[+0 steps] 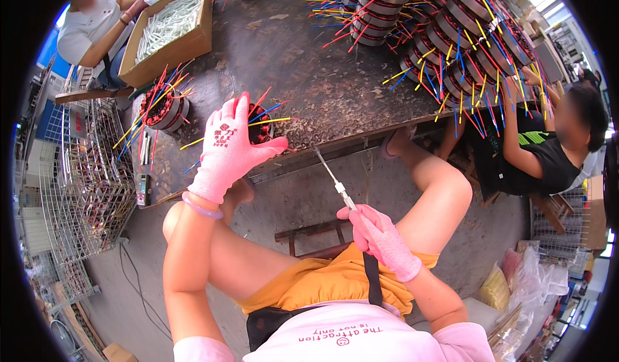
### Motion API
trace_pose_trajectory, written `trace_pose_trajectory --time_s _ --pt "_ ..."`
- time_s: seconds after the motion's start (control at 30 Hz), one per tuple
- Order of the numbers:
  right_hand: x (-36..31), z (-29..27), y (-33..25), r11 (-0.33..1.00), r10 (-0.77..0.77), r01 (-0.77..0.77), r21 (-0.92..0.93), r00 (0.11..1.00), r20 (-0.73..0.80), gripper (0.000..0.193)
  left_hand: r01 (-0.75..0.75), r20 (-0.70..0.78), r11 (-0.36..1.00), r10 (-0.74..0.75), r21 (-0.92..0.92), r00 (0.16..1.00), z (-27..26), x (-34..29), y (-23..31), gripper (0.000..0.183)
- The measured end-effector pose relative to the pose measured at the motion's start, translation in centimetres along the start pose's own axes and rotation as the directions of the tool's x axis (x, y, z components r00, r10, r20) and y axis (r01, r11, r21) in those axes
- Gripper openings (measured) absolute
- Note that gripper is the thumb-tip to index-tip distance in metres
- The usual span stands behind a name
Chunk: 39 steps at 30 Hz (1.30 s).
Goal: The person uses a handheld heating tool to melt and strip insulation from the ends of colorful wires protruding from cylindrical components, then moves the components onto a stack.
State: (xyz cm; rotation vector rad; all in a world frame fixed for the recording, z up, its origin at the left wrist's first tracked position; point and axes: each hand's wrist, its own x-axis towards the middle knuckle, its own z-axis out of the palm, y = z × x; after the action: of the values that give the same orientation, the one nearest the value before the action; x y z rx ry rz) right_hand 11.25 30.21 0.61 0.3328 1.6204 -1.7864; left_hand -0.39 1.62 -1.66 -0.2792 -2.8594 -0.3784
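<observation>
My left hand (229,139), in a pink glove, rests against a stator (259,124) at the table's near edge. Its fingers are stretched out and the thumb points away to the right; the hand covers much of the stator. Red, blue and yellow wires stick out around it. In my right hand (382,236), also gloved in pink, is a hand tool (340,188) with a long thin metal shaft and a white collar. The fingers are closed round its handle, and its tip points up towards the table edge, apart from the stator. A second wired stator (166,109) stands to the left.
On the dark worktable (271,59), an open cardboard box (201,34) holds many thin white sticks. Stacked stators (380,10) with loose wires fill the far right. One person (97,23) sits at far left, another (548,149) at right. Wire baskets (80,175) stand left.
</observation>
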Motion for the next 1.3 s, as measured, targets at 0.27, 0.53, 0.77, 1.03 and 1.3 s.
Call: trace_pose_trajectory --time_s 0.27,0.53,0.77,1.03,1.3 --pt "0.3 -0.1 0.1 0.996 0.087 -0.087 -0.013 0.996 0.007 0.028 -0.022 0.114 0.994 0.034 -0.110 0.993 -2.5 -0.1 -1.7 0.102" --pt "0.7 -0.1 0.5 0.996 0.043 -0.038 -0.079 0.998 0.054 0.026 -0.034 0.156 0.985 0.060 -0.167 0.986 -2.7 0.2 -2.3 0.097" --pt "0.9 0.2 0.7 0.997 0.053 -0.050 -0.066 0.997 0.058 0.027 -0.025 0.173 0.979 0.061 -0.203 0.983 -2.8 0.4 -2.4 0.096" --pt "0.9 0.4 0.9 0.996 0.036 -0.030 -0.087 0.998 0.059 0.028 -0.052 0.161 0.978 0.085 -0.200 0.983 -2.8 0.3 -2.6 0.095" --pt "0.6 0.5 0.5 0.997 0.080 -0.080 -0.009 0.995 0.053 0.028 -0.013 0.179 0.979 0.051 -0.204 0.982 -3.1 0.3 -2.2 0.095"
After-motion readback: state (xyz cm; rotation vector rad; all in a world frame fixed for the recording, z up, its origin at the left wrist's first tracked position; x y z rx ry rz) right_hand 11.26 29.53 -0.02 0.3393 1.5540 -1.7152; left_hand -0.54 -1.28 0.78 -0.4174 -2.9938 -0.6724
